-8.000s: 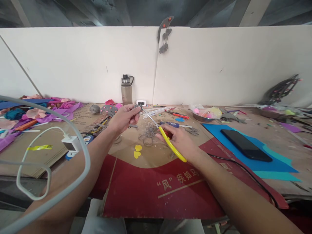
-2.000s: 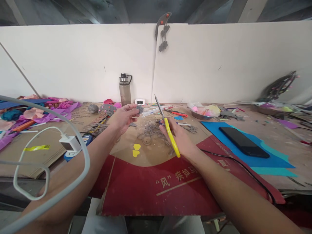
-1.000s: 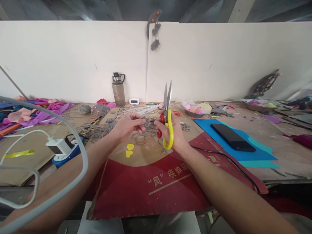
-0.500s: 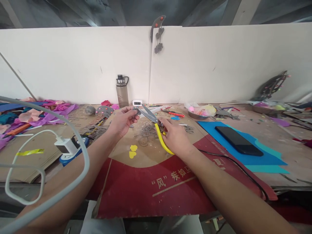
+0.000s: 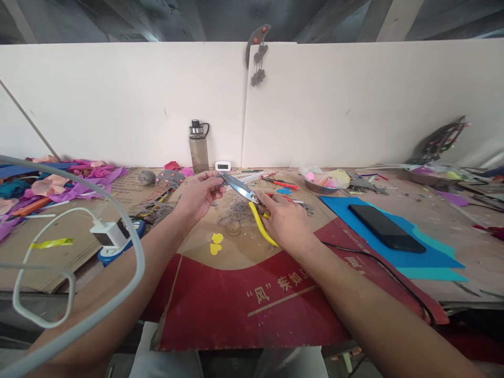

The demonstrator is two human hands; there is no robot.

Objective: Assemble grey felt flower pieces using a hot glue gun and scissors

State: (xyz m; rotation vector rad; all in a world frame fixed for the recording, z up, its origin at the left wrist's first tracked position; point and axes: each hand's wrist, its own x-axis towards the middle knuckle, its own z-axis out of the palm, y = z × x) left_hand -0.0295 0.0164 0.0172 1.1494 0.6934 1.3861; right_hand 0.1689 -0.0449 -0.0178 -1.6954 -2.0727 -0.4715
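My right hand [image 5: 286,216] is wrapped around the yellow-handled scissors [image 5: 241,187], whose blades are together and point up and left. Between the pinched fingers of my left hand [image 5: 200,195] is a small dark grey piece [image 5: 221,176], mostly hidden by the fingers. The blade tips reach this piece, close to the left fingertips; whether they touch it I cannot tell. Below the blades, grey cord [image 5: 235,212] lies in loose loops on the cardboard. Two small yellow cut-outs [image 5: 216,243] lie nearer to me.
A red and brown cardboard sheet [image 5: 220,304] covers the table in front. A bottle [image 5: 198,149] and a small digital clock [image 5: 223,166] stand behind. At right, a phone [image 5: 386,228] rests on blue sheets [image 5: 437,257]. A white cable [image 5: 138,247] arcs across the left foreground.
The scissor blades have come together from being apart. Both hands stay in nearly the same place, and the view has shifted very slightly.
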